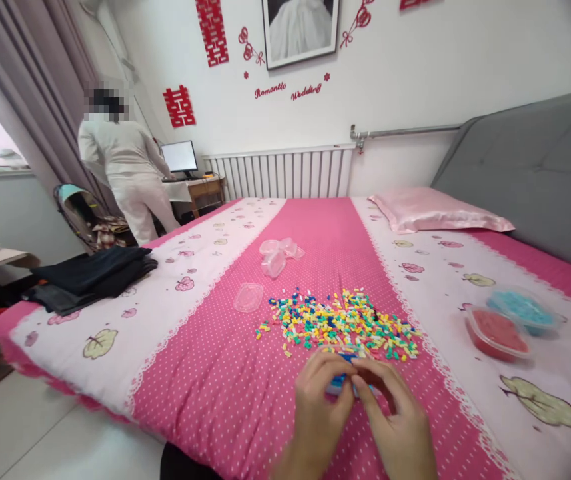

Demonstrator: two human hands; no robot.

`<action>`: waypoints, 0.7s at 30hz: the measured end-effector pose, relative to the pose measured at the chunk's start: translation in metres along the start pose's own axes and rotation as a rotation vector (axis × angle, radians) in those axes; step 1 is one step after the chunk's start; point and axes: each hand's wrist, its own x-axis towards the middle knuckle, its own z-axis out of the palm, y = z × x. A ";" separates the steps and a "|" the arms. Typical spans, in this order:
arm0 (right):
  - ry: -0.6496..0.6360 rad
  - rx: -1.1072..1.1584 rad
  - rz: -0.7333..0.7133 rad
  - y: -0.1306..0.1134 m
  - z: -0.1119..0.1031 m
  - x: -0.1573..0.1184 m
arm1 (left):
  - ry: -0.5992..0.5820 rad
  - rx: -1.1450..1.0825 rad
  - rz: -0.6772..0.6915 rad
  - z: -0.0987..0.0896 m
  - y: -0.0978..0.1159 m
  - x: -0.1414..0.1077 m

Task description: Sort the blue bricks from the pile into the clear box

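Note:
My left hand (pixel 322 390) and my right hand (pixel 390 407) meet just in front of a spread pile of small coloured pieces (pixel 332 320), in yellow, green, blue, white and red. Both have curled fingers, the tips pinched close together. Whatever lies between the fingertips is too small or hidden to name. Blue pieces (pixel 336 383) show under and between the fingers, in a clear plastic container (pixel 322 349) largely covered by my hands.
On the pink bedspread lie clear containers (pixel 274 263) and a clear lid (pixel 248 297). At right sit tubs of red pieces (pixel 498 333) and light-blue pieces (pixel 524 309). Dark folded clothes (pixel 92 275) and a pillow (pixel 438 209) are farther off. A person (pixel 122 160) stands by a monitor.

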 end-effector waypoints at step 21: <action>-0.064 -0.029 -0.018 0.023 -0.009 0.000 | 0.068 -0.055 -0.170 0.003 -0.002 -0.006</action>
